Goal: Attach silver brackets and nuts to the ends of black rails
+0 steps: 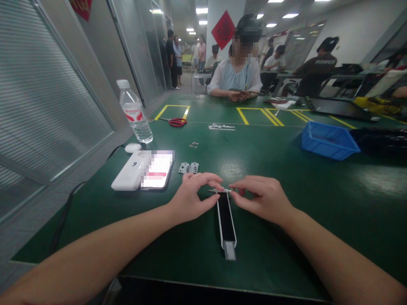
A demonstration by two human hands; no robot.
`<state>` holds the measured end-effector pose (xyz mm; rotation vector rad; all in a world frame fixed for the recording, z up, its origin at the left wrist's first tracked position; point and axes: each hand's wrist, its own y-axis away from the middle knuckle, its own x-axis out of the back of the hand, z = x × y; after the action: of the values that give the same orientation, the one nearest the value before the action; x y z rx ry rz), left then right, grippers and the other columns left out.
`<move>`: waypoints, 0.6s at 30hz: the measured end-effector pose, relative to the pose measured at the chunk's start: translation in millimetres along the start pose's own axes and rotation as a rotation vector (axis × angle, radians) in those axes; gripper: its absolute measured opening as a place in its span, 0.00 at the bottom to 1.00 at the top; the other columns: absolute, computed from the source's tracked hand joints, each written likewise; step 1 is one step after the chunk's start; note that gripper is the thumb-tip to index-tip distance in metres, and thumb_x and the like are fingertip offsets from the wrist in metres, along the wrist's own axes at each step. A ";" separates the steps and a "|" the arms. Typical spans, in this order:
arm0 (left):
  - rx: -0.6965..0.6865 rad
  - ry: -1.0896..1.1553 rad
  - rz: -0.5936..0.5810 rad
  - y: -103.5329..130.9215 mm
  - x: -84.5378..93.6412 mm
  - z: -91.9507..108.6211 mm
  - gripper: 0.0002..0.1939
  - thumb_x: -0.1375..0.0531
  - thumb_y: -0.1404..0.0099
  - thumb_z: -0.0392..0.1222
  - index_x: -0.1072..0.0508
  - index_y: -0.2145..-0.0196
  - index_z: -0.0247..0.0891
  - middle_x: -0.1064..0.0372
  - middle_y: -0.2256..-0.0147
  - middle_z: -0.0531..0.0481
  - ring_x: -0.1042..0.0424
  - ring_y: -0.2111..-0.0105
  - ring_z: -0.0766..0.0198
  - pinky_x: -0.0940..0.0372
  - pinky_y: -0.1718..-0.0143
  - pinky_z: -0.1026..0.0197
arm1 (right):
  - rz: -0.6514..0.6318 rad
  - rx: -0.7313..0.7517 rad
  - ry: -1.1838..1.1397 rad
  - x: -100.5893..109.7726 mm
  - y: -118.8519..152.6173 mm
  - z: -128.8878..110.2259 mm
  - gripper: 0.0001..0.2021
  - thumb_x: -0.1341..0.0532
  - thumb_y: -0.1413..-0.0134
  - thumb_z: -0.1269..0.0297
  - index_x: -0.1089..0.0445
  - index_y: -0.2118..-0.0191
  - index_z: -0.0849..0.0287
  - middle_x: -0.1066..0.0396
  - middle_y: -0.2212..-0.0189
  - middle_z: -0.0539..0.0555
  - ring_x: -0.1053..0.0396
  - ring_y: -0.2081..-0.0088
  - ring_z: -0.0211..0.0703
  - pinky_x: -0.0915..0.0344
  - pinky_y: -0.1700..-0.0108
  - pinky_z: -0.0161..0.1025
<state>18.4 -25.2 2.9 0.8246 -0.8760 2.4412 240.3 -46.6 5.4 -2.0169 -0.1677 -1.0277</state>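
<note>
The left hand (193,197) and the right hand (263,199) meet over a green table (318,203). Between their fingertips is a tiny shiny metal piece (213,191), at the far end of a long black bar with white sides (227,220). The right thumb and finger pinch the piece at its right end. The left thumb and finger are curled around it, but I cannot tell if they squeeze it. Fingers cover its middle, so its whole shape is hard to see (one thin end pokes out on the left). A flat grey strip (229,251) sticks out of the bar's near end.

Past the left hand lie two grey metal plates (188,168), and the hand hides a bit of their near edge. The tiny rings (193,145) farther off are too small to see well. Blurry squares hide part of the phone (159,173). Both arms are cut off by the picture's edges.
</note>
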 end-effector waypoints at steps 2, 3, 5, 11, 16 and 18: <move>0.001 -0.094 0.009 -1.0 2.6 -2.1 0.12 0.42 0.40 0.39 0.31 0.56 0.42 0.24 0.61 0.51 0.28 0.57 0.56 0.45 0.52 0.50 | -0.084 -0.046 0.001 2.3 1.2 8.1 0.08 0.40 0.43 0.64 0.25 0.65 0.60 0.30 0.78 0.49 0.35 0.78 0.33 0.42 0.76 0.30; 0.007 -0.134 0.006 -1.5 3.9 -3.1 0.13 0.43 0.40 0.38 0.31 0.56 0.42 0.24 0.60 0.51 0.28 0.56 0.56 0.45 0.52 0.49 | -0.137 -0.071 0.003 3.3 1.8 12.3 0.09 0.40 0.43 0.63 0.24 0.65 0.60 0.29 0.77 0.50 0.35 0.78 0.33 0.42 0.75 0.30; 0.023 -0.197 -0.025 -2.0 5.8 -4.7 0.14 0.43 0.40 0.38 0.31 0.55 0.42 0.25 0.58 0.51 0.30 0.55 0.55 0.47 0.52 0.48 | -0.235 -0.115 -0.005 4.4 2.9 20.2 0.10 0.41 0.43 0.62 0.24 0.65 0.60 0.29 0.76 0.50 0.34 0.77 0.34 0.42 0.74 0.30; 0.043 -0.277 -0.125 -2.0 6.1 -7.2 0.15 0.42 0.41 0.38 0.32 0.55 0.44 0.25 0.60 0.54 0.31 0.53 0.54 0.52 0.51 0.48 | -0.400 -0.179 -0.068 3.5 2.9 30.0 0.10 0.42 0.42 0.62 0.23 0.61 0.58 0.29 0.76 0.51 0.34 0.76 0.35 0.42 0.72 0.31; 0.062 -0.281 -0.148 -3.0 6.4 -6.9 0.12 0.42 0.40 0.39 0.30 0.57 0.44 0.25 0.57 0.54 0.31 0.53 0.55 0.54 0.50 0.47 | -0.460 -0.172 -0.076 3.4 1.5 29.6 0.11 0.43 0.41 0.63 0.23 0.59 0.58 0.28 0.75 0.51 0.35 0.75 0.34 0.43 0.72 0.31; 0.061 -0.288 -0.149 -3.3 6.3 -7.7 0.11 0.42 0.39 0.39 0.30 0.57 0.44 0.25 0.58 0.54 0.31 0.53 0.55 0.54 0.49 0.48 | -0.462 -0.169 -0.085 3.8 1.1 29.3 0.12 0.43 0.40 0.63 0.24 0.58 0.58 0.28 0.75 0.51 0.35 0.76 0.34 0.43 0.72 0.31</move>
<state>12.6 -16.5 3.7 1.2403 -0.8082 2.2641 261.0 -26.6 -1.5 -2.2317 -0.6344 -1.2722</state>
